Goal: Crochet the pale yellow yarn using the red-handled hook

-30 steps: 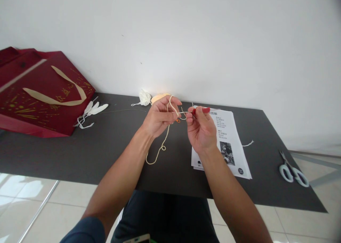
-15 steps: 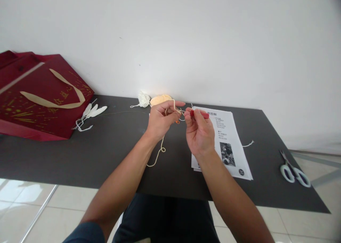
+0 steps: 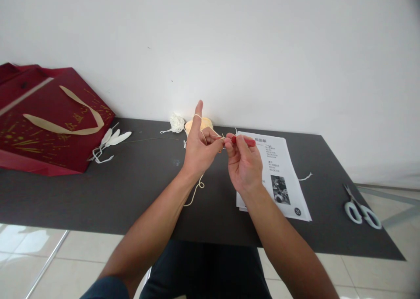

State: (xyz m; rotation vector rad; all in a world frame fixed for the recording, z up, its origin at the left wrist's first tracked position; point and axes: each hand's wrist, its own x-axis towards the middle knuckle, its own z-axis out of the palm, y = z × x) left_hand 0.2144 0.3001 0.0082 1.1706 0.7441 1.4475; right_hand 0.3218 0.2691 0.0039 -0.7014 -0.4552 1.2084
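Above the dark table [image 3: 98, 185], my left hand [image 3: 200, 148] pinches cream yarn [image 3: 196, 189] between thumb and fingers, its index finger pointing straight up with the strand looped over it. A tail of that yarn hangs down to the tabletop. Close to its right, my right hand [image 3: 243, 161] is closed around a red-handled crochet hook [image 3: 244, 140], whose thin metal tip points left into the yarn at my left fingertips. A pale orange yarn ball [image 3: 199, 123] lies at the wall behind my hands.
A printed instruction sheet [image 3: 278, 172] lies under my right hand. White-handled scissors [image 3: 361, 209] rest at the table's right edge. A red gift bag [image 3: 49, 119] lies at the left, with white feathers [image 3: 113, 139] beside it and a white yarn tuft [image 3: 177, 122] near the ball.
My left index finger has lifted from a curled position to point straight up, carrying the yarn loop. Both hands stayed close together, and the hook remains at the left fingertips.
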